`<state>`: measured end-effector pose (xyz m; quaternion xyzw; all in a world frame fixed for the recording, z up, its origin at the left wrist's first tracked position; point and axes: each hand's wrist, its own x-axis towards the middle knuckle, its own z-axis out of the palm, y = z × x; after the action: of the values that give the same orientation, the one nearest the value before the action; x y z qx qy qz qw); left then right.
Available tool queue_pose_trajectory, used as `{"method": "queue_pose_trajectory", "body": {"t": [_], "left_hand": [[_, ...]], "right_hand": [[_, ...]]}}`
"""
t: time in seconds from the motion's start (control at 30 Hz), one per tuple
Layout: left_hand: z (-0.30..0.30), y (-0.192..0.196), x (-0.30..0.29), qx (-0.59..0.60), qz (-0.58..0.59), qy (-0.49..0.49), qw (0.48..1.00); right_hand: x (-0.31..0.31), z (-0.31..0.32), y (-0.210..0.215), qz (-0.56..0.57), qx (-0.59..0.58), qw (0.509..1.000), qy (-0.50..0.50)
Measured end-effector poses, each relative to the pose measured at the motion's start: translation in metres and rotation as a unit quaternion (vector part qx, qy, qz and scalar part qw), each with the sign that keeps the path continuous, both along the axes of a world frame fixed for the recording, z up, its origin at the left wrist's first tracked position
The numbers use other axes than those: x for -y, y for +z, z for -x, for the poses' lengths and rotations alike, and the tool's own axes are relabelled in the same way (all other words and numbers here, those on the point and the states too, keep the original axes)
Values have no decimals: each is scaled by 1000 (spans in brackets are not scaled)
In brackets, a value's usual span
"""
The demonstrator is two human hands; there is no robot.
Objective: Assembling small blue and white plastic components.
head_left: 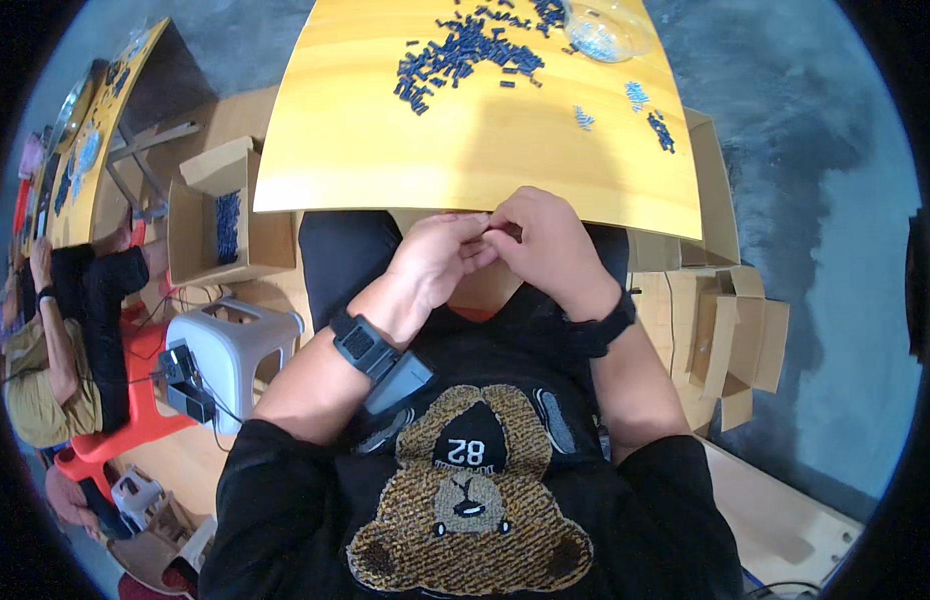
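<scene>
My hands (pixel 545 245) pinch I can't tell what by the desk (pixel 355 150); at its right edge, a bowl (pixel 635 43) holds silvery bits (pixel 593 42).

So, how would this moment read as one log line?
left hand, right hand: fingers together; place: near edge, yellow table; anything held: cannot tell; on table: dark pieces, clear bowl

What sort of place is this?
Probably a small hand-assembly workshop, though I can't be certain: small dark pieces are heaped on a yellow table, a cardboard box holds more dark parts, and another person sits by a similar table.
</scene>
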<state>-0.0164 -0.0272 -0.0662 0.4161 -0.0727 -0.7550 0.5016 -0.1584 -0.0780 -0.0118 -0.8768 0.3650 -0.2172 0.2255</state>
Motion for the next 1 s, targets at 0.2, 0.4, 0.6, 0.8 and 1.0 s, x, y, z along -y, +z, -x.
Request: {"method": "queue_pose_trajectory", "body": {"t": [0.2, 0.4, 0.6, 0.8, 1.0], "left_hand": [[-18, 15, -15, -84, 4, -24, 996], [-42, 23, -29, -86, -52, 51, 994], [-83, 26, -37, -66, -30, 107, 992], [-128, 15, -57, -111, -13, 184, 977], [-173, 6, -67, -116, 23, 228, 966]], "right_hand": [[-34, 1, 119, -264, 323, 816, 399], [-82, -25, 136, -409, 439, 577, 554], [-83, -31, 133, -348, 450, 563, 599], [-78, -40, 130, -344, 409, 553, 639], [-71, -46, 132, -377, 435, 543, 611]]}}
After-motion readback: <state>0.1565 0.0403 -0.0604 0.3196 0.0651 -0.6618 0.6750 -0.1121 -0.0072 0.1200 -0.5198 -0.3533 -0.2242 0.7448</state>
